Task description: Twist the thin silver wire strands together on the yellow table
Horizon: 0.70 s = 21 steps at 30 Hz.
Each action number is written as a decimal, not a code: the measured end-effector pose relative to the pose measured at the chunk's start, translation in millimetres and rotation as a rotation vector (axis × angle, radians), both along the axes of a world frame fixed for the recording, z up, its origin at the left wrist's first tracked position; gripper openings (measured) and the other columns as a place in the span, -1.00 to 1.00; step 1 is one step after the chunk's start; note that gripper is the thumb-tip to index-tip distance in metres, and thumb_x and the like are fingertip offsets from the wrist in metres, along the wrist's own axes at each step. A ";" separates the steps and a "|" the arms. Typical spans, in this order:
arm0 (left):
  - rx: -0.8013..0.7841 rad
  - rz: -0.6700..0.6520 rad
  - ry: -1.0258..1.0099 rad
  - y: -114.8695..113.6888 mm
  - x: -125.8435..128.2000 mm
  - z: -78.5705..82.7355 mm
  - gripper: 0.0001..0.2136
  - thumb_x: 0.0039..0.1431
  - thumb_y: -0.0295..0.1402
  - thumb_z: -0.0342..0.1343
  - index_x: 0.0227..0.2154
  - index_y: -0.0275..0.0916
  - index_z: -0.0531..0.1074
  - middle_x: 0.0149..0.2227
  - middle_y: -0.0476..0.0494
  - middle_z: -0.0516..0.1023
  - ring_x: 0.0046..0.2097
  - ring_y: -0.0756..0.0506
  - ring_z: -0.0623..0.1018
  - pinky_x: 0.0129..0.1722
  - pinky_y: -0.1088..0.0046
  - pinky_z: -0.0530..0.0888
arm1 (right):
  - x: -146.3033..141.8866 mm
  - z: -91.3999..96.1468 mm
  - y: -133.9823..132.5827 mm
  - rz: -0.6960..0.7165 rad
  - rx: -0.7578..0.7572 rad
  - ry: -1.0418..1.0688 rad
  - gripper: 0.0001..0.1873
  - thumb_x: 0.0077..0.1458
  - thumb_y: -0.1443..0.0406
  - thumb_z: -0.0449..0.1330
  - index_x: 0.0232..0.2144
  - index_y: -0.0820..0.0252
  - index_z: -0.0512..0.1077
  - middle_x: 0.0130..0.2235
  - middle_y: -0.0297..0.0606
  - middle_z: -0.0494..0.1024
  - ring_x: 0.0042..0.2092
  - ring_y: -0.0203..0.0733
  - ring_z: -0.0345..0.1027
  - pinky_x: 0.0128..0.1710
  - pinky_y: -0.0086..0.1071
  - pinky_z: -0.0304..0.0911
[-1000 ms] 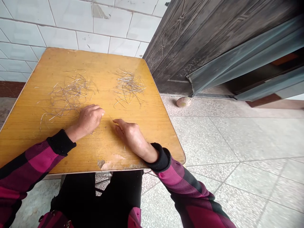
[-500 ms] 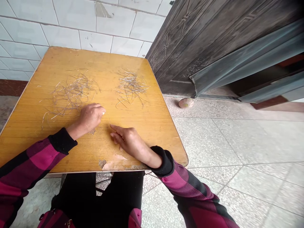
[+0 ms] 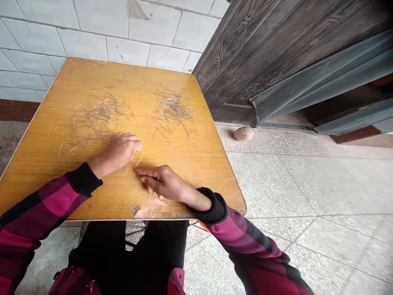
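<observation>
A thin, bent piece of wire (image 3: 141, 159) runs between my two hands above the table. My left hand (image 3: 123, 149) is closed, pinching the wire's upper end between thumb and fingertips. My right hand (image 3: 162, 182) grips the same wire lower down with thumb and index finger, and a thin tail shows below its fingers. Beyond my left hand lies a loose, tangled heap of wires (image 3: 98, 116). A second, tighter heap of wires (image 3: 174, 107) rests farther right on the wooden table (image 3: 196, 164).
White wall tiles (image 3: 92, 44) stand behind the table's far edge. To the right is a dark carved door (image 3: 245, 53) with a grey-blue cloth (image 3: 291, 90) hanging by it. A rounded stone (image 3: 244, 133) lies on the tiled floor near the door.
My hands have come closer together, and a bent wire now shows stretched between them. My right hand's thumb and index finger have closed on it. The view has shifted slightly.
</observation>
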<state>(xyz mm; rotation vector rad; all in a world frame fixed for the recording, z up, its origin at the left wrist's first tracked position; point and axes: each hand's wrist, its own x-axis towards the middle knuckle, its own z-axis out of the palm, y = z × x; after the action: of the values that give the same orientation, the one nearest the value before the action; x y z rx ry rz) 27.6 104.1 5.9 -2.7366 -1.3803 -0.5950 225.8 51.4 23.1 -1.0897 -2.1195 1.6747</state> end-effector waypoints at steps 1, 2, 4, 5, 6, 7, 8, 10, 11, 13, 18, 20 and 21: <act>-0.007 0.000 0.008 -0.4 0.2 1.0 -0.77 0.20 -0.47 -0.01 -0.47 -0.25 0.53 -0.44 -0.10 0.53 -0.37 -0.09 0.44 -0.32 0.35 0.30 | -0.5 -0.1 0.6 0.000 -0.033 0.010 -0.57 0.23 0.36 0.04 0.13 0.37 0.35 -0.59 -0.47 0.36 -0.68 -0.49 0.15 -0.69 -0.58 0.16; -0.014 0.000 0.014 -0.9 0.4 1.9 -0.77 0.19 -0.48 -0.01 -0.47 -0.25 0.53 -0.44 -0.10 0.53 -0.36 -0.09 0.45 -0.32 0.35 0.30 | -1.1 -0.3 1.0 -0.001 -0.058 0.021 -0.56 0.22 0.36 0.04 0.13 0.36 0.35 -0.59 -0.48 0.35 -0.68 -0.49 0.15 -0.69 -0.59 0.16; -0.024 0.004 0.020 -1.6 0.9 3.5 -0.77 0.19 -0.48 -0.01 -0.47 -0.25 0.53 -0.44 -0.11 0.53 -0.36 -0.10 0.44 -0.32 0.34 0.30 | -2.0 -1.1 1.4 -0.007 -0.100 0.039 -0.56 0.22 0.35 0.05 0.13 0.36 0.35 -0.60 -0.49 0.35 -0.68 -0.49 0.14 -0.68 -0.58 0.18; -0.027 0.006 0.021 -1.9 1.1 4.0 -0.77 0.19 -0.48 -0.01 -0.47 -0.26 0.53 -0.44 -0.12 0.53 -0.37 -0.10 0.44 -0.32 0.34 0.29 | -2.4 -1.6 1.4 -0.011 -0.118 0.045 -0.55 0.22 0.34 0.06 0.13 0.36 0.35 -0.60 -0.48 0.36 -0.68 -0.49 0.14 -0.68 -0.58 0.18; -0.030 0.011 0.018 -2.1 1.3 4.4 -0.77 0.19 -0.48 -0.02 -0.47 -0.26 0.54 -0.45 -0.12 0.53 -0.37 -0.10 0.44 -0.32 0.34 0.29 | -2.8 -2.0 1.1 -0.016 -0.131 0.049 -0.55 0.21 0.34 0.06 0.13 0.38 0.34 -0.60 -0.48 0.36 -0.67 -0.48 0.15 -0.68 -0.57 0.19; -0.032 0.018 0.014 -2.2 1.4 4.7 -0.77 0.18 -0.49 -0.02 -0.47 -0.26 0.54 -0.45 -0.12 0.53 -0.37 -0.10 0.44 -0.32 0.34 0.29 | -3.1 -2.2 0.6 -0.022 -0.139 0.052 -0.54 0.21 0.33 0.06 0.13 0.39 0.34 -0.60 -0.47 0.36 -0.67 -0.48 0.15 -0.68 -0.56 0.19; -0.034 0.030 0.008 -2.2 1.5 4.8 -0.77 0.17 -0.49 -0.02 -0.47 -0.26 0.54 -0.44 -0.12 0.53 -0.37 -0.10 0.44 -0.32 0.34 0.29 | -3.5 -2.1 -0.2 -0.029 -0.141 0.055 -0.54 0.21 0.33 0.06 0.13 0.40 0.34 -0.60 -0.47 0.37 -0.67 -0.47 0.16 -0.68 -0.56 0.19; -0.041 0.050 -0.002 -1.9 1.6 4.4 -0.77 0.16 -0.51 -0.02 -0.47 -0.26 0.54 -0.44 -0.13 0.53 -0.36 -0.10 0.44 -0.31 0.33 0.30 | -4.2 -1.5 -2.6 -0.044 -0.125 0.063 -0.54 0.22 0.33 0.05 0.13 0.40 0.34 -0.59 -0.46 0.37 -0.66 -0.47 0.17 -0.67 -0.56 0.20; -0.044 0.058 -0.007 -1.7 1.5 4.1 -0.77 0.15 -0.52 -0.02 -0.47 -0.27 0.54 -0.44 -0.14 0.53 -0.36 -0.10 0.43 -0.31 0.33 0.29 | -4.5 -1.0 -4.0 -0.051 -0.113 0.066 -0.55 0.23 0.33 0.04 0.13 0.40 0.34 -0.59 -0.46 0.37 -0.66 -0.47 0.18 -0.67 -0.57 0.20; -0.044 0.071 -0.017 -1.4 1.3 3.1 -0.77 0.14 -0.52 -0.02 -0.48 -0.26 0.54 -0.44 -0.14 0.52 -0.37 -0.10 0.43 -0.32 0.33 0.29 | -5.1 -0.2 -6.9 -0.060 -0.089 0.069 -0.58 0.23 0.32 0.04 0.10 0.38 0.38 -0.58 -0.46 0.37 -0.66 -0.48 0.18 -0.67 -0.58 0.20; -0.010 0.092 -0.008 -1.5 1.0 1.7 -0.77 0.14 -0.52 -0.02 -0.50 -0.26 0.52 -0.47 -0.12 0.51 -0.39 -0.08 0.41 -0.33 0.35 0.28 | -4.9 -2.5 -9.4 -0.077 -0.055 0.080 -0.61 0.24 0.29 0.05 0.04 0.37 0.43 -0.56 -0.44 0.38 -0.66 -0.49 0.20 -0.68 -0.59 0.20; -0.013 0.092 0.004 -1.9 1.3 2.4 -0.77 0.14 -0.52 -0.02 -0.49 -0.26 0.53 -0.46 -0.12 0.51 -0.38 -0.09 0.42 -0.33 0.34 0.29 | -4.7 -4.3 -7.8 -0.073 -0.041 0.096 -0.61 0.23 0.30 0.05 0.04 0.36 0.43 -0.56 -0.45 0.38 -0.67 -0.50 0.19 -0.67 -0.59 0.20; -0.018 0.088 0.008 -2.2 1.5 2.8 -0.77 0.14 -0.52 -0.02 -0.48 -0.26 0.54 -0.45 -0.13 0.51 -0.38 -0.09 0.42 -0.33 0.33 0.29 | -4.8 -4.9 -6.5 -0.064 -0.028 0.098 -0.62 0.23 0.31 0.05 0.03 0.36 0.43 -0.56 -0.45 0.37 -0.67 -0.51 0.19 -0.67 -0.59 0.20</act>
<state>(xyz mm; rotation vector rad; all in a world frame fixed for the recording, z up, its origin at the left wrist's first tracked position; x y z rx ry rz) 29.2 101.9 8.7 -2.6721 -1.5026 -0.5686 221.0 44.9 18.2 -1.0491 -1.9855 1.6974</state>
